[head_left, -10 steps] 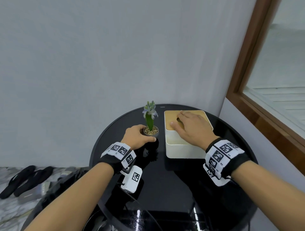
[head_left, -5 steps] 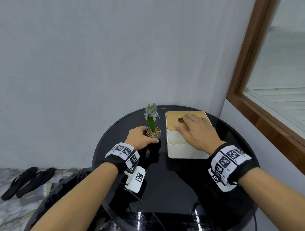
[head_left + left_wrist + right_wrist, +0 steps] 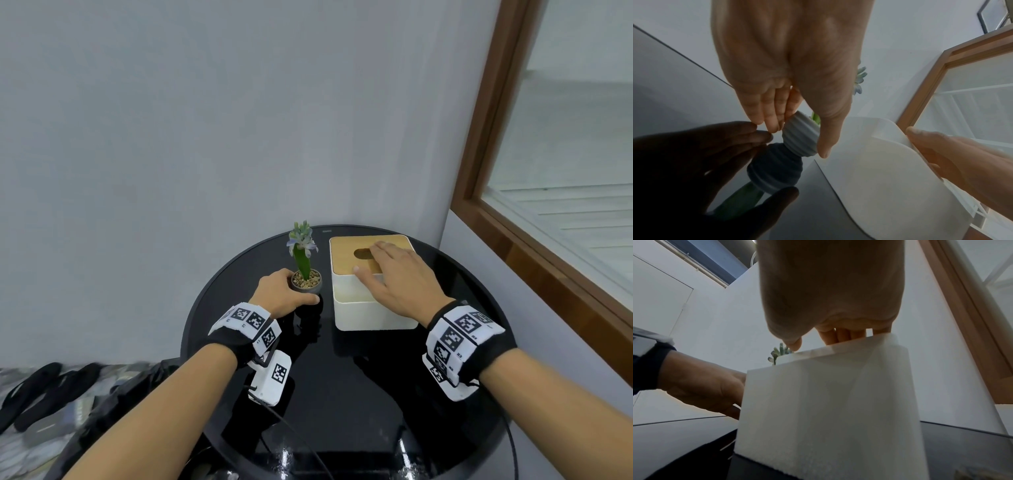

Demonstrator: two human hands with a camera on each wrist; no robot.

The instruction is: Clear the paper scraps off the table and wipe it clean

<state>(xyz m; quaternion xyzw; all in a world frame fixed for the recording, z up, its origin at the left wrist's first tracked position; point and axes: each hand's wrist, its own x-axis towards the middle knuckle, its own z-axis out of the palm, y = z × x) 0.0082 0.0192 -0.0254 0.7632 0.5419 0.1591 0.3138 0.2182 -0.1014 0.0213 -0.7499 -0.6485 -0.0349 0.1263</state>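
On the round black glossy table point(image 3: 342, 377) stand a small grey ribbed pot point(image 3: 306, 287) with a green plant and a white tissue box point(image 3: 363, 308) with a wooden lid. My left hand point(image 3: 286, 294) grips the pot from the left. In the left wrist view the thumb and fingers point(image 3: 770, 116) curl round the pot point(image 3: 800, 138). My right hand point(image 3: 394, 274) lies flat on the box lid, beside its oval slot. The fingers point(image 3: 840, 335) reach over the top edge of the box point(image 3: 828, 402). No paper scraps show in any view.
The table stands in a corner: a grey wall behind it and a wood-framed window point(image 3: 479, 164) on the right. Black sandals point(image 3: 37, 387) and a dark bag point(image 3: 113, 397) lie on the floor to the left. A cable hangs from my left wrist camera point(image 3: 272, 377).
My right hand has slid slightly back on the lid, uncovering the oval slot. My left hand keeps its grip on the pot. The head view has shifted a little.
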